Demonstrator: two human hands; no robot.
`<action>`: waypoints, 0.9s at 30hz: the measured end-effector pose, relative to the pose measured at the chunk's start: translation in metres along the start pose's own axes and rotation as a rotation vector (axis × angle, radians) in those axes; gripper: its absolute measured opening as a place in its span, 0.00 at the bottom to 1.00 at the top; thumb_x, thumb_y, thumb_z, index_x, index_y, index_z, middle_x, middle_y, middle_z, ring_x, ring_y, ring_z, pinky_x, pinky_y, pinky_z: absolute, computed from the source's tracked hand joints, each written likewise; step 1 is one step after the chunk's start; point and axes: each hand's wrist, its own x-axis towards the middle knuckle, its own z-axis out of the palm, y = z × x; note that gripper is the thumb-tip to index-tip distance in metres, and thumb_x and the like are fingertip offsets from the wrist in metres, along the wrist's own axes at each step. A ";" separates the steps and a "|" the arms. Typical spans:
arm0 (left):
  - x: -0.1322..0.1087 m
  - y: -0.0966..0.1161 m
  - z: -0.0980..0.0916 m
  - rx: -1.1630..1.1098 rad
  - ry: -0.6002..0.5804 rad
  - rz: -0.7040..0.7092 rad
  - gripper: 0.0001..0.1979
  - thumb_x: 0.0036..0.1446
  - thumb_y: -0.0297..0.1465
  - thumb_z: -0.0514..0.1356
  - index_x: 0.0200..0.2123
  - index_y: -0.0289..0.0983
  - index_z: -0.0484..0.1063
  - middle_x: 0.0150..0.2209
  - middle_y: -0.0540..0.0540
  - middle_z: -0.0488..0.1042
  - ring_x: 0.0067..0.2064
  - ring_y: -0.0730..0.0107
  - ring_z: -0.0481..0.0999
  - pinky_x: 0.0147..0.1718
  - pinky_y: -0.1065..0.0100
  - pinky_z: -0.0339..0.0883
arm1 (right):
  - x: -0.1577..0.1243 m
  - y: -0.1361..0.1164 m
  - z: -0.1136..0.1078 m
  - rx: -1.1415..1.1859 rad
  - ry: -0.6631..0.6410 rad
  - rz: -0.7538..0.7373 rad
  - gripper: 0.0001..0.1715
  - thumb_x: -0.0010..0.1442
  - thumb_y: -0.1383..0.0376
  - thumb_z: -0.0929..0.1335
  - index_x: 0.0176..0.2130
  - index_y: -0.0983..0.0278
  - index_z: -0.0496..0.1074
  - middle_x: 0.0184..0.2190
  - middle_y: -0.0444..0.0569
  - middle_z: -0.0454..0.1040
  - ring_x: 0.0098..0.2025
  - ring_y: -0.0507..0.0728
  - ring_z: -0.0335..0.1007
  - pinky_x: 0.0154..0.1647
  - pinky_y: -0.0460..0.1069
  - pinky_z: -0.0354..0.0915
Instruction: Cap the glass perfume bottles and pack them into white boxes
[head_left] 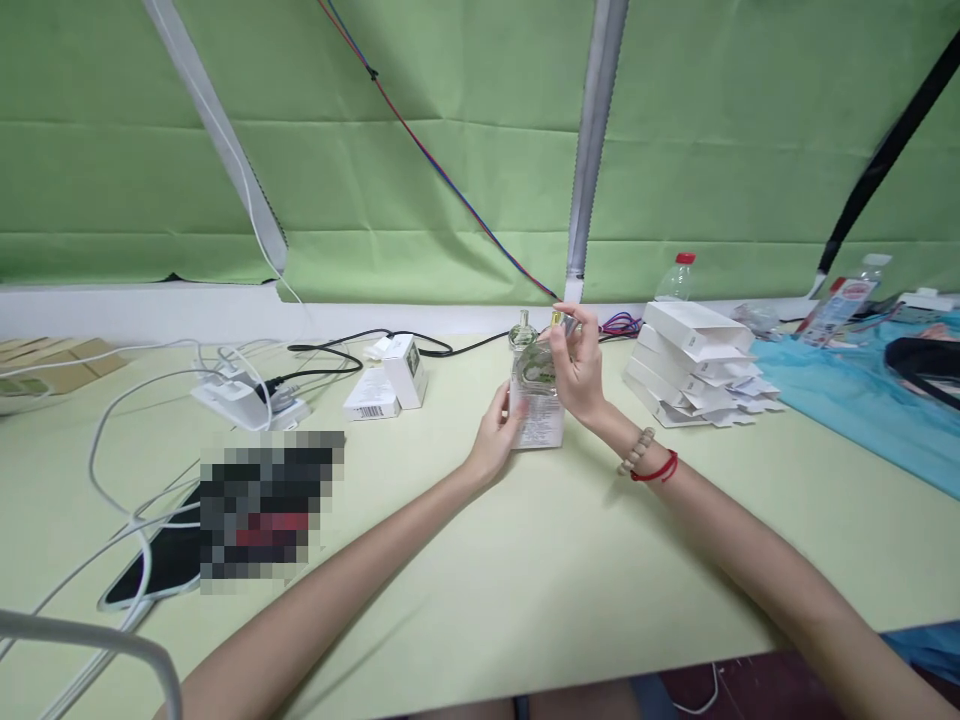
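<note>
In the head view, my left hand [495, 438] is closed on the left side of a small white box [538, 428] with fine print, held upright near the table's middle. A clear, glass-like piece [538, 368] shows at the top of the box; whether it is inside or in front I cannot tell. My right hand [579, 368] is bent at its upper right, thumb and fingers drawn together. Its fingertips overlap the clear piece and a yellowish bit, and their exact grip is unclear. Just behind stands a small clear glass item [523, 330] with a narrow neck.
Stacked white boxes [686, 360] stand right of my hands, a red-capped bottle [679, 278] behind them. Two white boxes [390, 380], a power strip [247, 398], loose cables and a dark tablet-like device [161, 555] lie left. Blue sheeting [847, 390] covers the far right.
</note>
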 end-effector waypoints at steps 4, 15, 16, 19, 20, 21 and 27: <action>-0.003 0.003 0.002 0.090 -0.014 0.041 0.22 0.55 0.43 0.55 0.51 0.40 0.63 0.48 0.44 0.70 0.46 0.66 0.69 0.42 0.69 0.63 | 0.001 -0.017 -0.002 0.072 0.046 0.053 0.17 0.65 0.57 0.55 0.51 0.59 0.56 0.32 0.45 0.71 0.30 0.52 0.69 0.32 0.47 0.65; -0.008 0.008 0.003 0.116 0.041 0.128 0.16 0.52 0.37 0.57 0.44 0.39 0.62 0.39 0.48 0.68 0.41 0.67 0.67 0.41 0.68 0.60 | 0.003 -0.018 -0.008 -0.068 0.080 -0.133 0.15 0.64 0.57 0.56 0.46 0.58 0.63 0.35 0.44 0.72 0.25 0.48 0.66 0.28 0.44 0.61; -0.008 0.007 0.002 0.119 0.055 0.132 0.16 0.50 0.35 0.57 0.43 0.39 0.62 0.38 0.49 0.67 0.40 0.67 0.66 0.40 0.69 0.60 | 0.001 -0.018 -0.007 -0.077 0.068 -0.135 0.15 0.64 0.57 0.56 0.46 0.58 0.63 0.35 0.43 0.73 0.24 0.47 0.66 0.28 0.44 0.61; -0.007 0.006 0.002 0.130 0.072 0.114 0.15 0.48 0.31 0.56 0.42 0.39 0.62 0.36 0.50 0.66 0.38 0.68 0.65 0.39 0.69 0.59 | -0.001 -0.016 -0.004 -0.094 0.070 -0.123 0.15 0.64 0.56 0.55 0.46 0.58 0.63 0.37 0.44 0.73 0.25 0.48 0.66 0.29 0.44 0.62; -0.006 0.007 0.002 0.128 0.071 0.097 0.15 0.48 0.30 0.56 0.41 0.39 0.62 0.36 0.49 0.66 0.38 0.68 0.65 0.39 0.69 0.59 | -0.002 -0.014 -0.004 -0.094 0.071 -0.134 0.15 0.65 0.57 0.55 0.46 0.57 0.63 0.37 0.45 0.73 0.26 0.48 0.67 0.29 0.45 0.62; -0.006 0.007 0.003 0.122 0.068 0.076 0.14 0.47 0.30 0.55 0.41 0.39 0.62 0.35 0.49 0.66 0.38 0.68 0.65 0.39 0.69 0.59 | -0.002 -0.012 -0.003 -0.088 0.072 -0.156 0.15 0.65 0.57 0.55 0.46 0.57 0.63 0.38 0.45 0.73 0.27 0.49 0.68 0.30 0.45 0.63; -0.003 0.002 0.002 0.088 0.042 0.062 0.16 0.46 0.27 0.52 0.41 0.40 0.64 0.36 0.49 0.68 0.38 0.67 0.66 0.38 0.68 0.60 | -0.004 -0.002 0.000 0.015 0.080 -0.326 0.12 0.65 0.58 0.56 0.43 0.57 0.62 0.31 0.46 0.73 0.30 0.51 0.70 0.30 0.46 0.64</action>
